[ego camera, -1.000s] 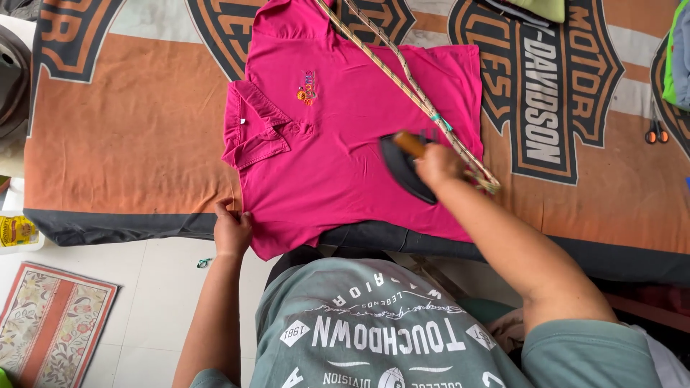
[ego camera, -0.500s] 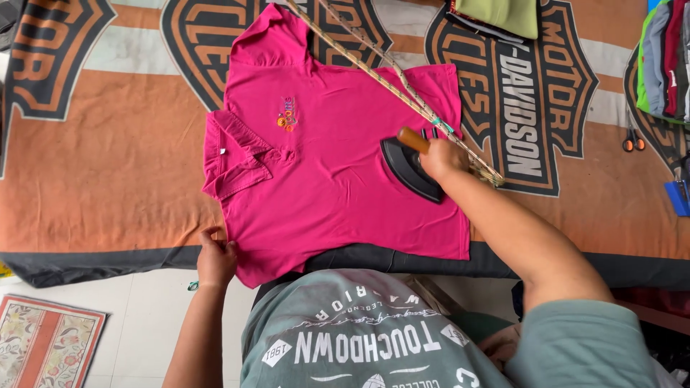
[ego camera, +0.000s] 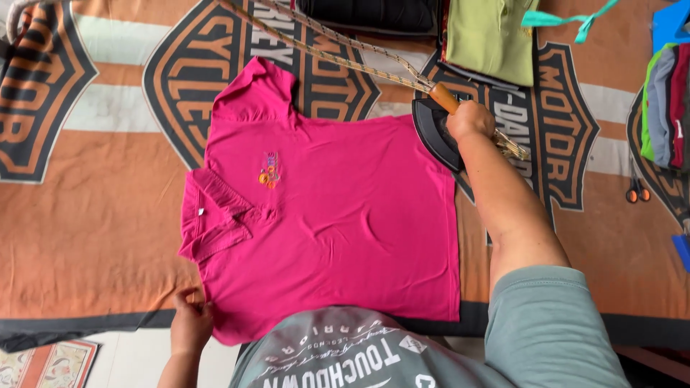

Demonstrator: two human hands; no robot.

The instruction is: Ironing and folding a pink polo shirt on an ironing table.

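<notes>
The left hand (ego camera: 190,321) pinches the near sleeve edge of the pink polo (ego camera: 338,223) at the table's front edge, fingers closed on the cloth. The polo lies flat, front up, on the orange blanket (ego camera: 86,237), collar to the left, hem to the right. Most of its front looks smooth; a few shallow creases remain near the middle, so the pressing seems well along but not finished. The right hand (ego camera: 471,118) grips the wooden handle of the iron (ego camera: 435,133), fingers wrapped tight; the iron sits at the polo's far right corner, half on the hem, half on the blanket. Its braided cord (ego camera: 338,50) runs up to the left across the far side, clear of the polo. Folded clothes (ego camera: 489,36) lie just beyond the iron, more (ego camera: 665,100) at the far right beside 1 pair of scissors (ego camera: 634,192). Open blanket lies left of the polo and right of the forearm.
</notes>
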